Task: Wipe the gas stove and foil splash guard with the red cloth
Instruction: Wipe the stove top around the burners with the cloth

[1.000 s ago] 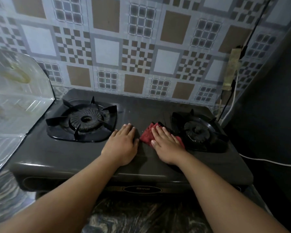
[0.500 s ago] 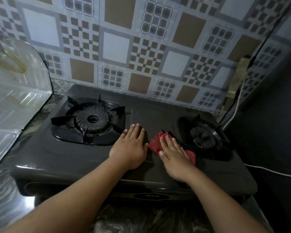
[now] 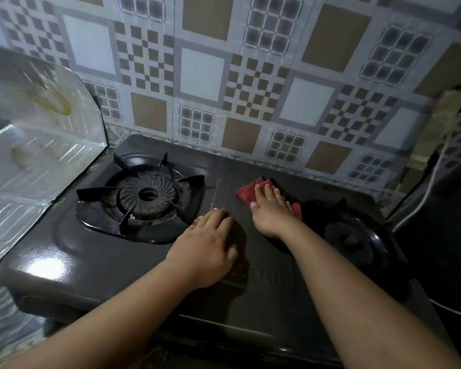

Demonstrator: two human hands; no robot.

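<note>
Your right hand [image 3: 270,209] lies flat on the red cloth [image 3: 246,193]; the fingers are straight and press down on it, not curled round it; the cloth sits on the black gas stove [image 3: 91,262], in the middle part between the two burners, toward the far side. Bits of the cloth stick out past your fingertips on the far left and near the right side of your hand.

Your left hand [image 3: 210,243] rests flat on the stove top too, nearer to you, with its fingers straight and close together; it holds nothing; its fingertips are just beside the left burner [image 3: 147,194].

The right burner [image 3: 349,235] is dark and hard to see; it is just right of your right hand.

The foil splash guard [image 3: 37,155] stands on the left of the stove; it is shiny and has yellow-brown stains on it; it is well apart from the cloth.

Behind the stove is a wall with square patterns [image 3: 224,75]; a white cord [image 3: 423,198] hangs on the far right.
</note>
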